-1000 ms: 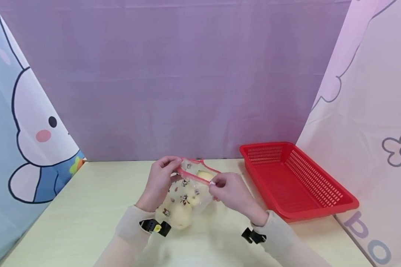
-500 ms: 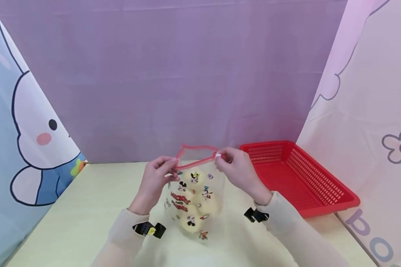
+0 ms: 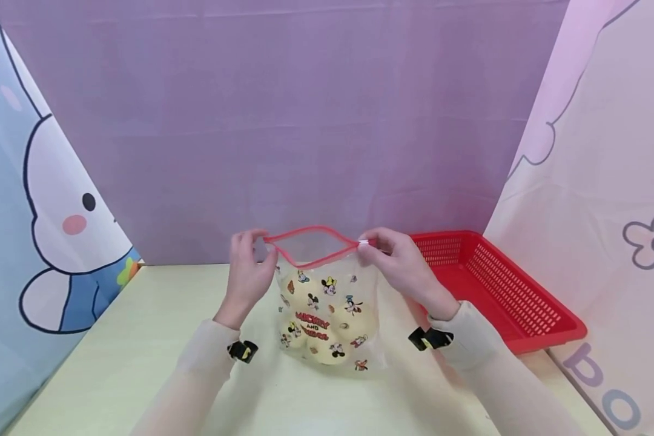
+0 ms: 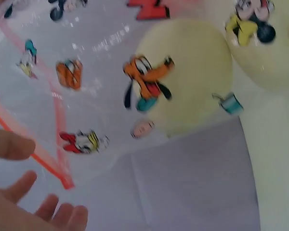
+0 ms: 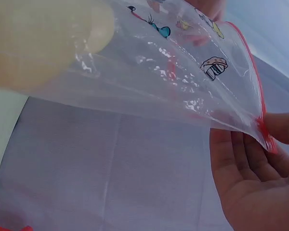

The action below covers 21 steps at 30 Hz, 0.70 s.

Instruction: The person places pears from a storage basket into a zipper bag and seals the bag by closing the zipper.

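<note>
A clear zip bag (image 3: 327, 321) with cartoon prints stands upright on the table, its red-edged mouth gaping. Several pale yellow rounded fruits (image 4: 190, 72) sit inside; prints and plastic blur their kind. My right hand (image 3: 400, 263) pinches the mouth's right corner between thumb and fingers, beside a white slider (image 3: 363, 242). At the left corner, my left hand (image 3: 249, 266) has its thumb and fingers spread apart around the red strip (image 4: 62, 178). The thumb tip (image 4: 19, 147) overlaps the strip in the left wrist view; whether it touches cannot be told.
A red plastic basket (image 3: 469, 297) with slotted sides stands to the right, partly behind my right arm. Pale wooden table top (image 3: 142, 339) extends to the left. A purple cloth (image 3: 305, 121) hangs at the back, with printed cloths at both sides.
The bag has been raised from lying tilted to upright and turned to face me. Its fruits settled low. My hands moved up and apart, and the left fingers spread from the rim.
</note>
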Tool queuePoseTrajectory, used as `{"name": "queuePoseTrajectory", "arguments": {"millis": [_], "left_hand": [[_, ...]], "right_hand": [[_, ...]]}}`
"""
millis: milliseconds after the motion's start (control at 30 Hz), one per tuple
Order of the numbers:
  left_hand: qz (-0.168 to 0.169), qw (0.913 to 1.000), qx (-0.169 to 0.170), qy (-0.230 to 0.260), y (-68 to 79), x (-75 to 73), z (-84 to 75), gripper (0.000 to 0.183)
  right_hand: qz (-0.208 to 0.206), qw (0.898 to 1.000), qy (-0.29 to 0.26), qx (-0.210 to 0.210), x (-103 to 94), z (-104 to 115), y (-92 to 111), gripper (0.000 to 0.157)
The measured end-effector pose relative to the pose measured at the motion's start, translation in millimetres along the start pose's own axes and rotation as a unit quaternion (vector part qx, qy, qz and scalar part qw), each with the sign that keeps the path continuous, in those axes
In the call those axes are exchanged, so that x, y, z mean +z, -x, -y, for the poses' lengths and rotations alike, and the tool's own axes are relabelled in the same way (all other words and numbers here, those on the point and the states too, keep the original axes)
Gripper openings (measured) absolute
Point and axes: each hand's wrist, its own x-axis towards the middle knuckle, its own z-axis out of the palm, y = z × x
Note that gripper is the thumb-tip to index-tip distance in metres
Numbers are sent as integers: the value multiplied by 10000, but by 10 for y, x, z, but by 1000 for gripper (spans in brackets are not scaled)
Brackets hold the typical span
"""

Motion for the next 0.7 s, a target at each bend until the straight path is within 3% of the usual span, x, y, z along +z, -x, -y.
{"name": "queuePoseTrajectory", "arguments": {"millis": [100,233,400,700], "left_hand": [[616,9981,19,-2,-94,-22,77,47],[1157,9922,-133,444,-168,-57,119,38],[1124,9928,-153,373,-185,-124,110,23],[902,9957,-60,225,-141,-322,102,17]], "right_hand": [[42,10000,-72,16,-10,-13,-17,17],[-1,9998,-24,190,-41,-44,-31,16],[-258,9980,102,576,-121,-120,-35,16],[-713,9917,222,1044,-225,-284,-62,18]]}}
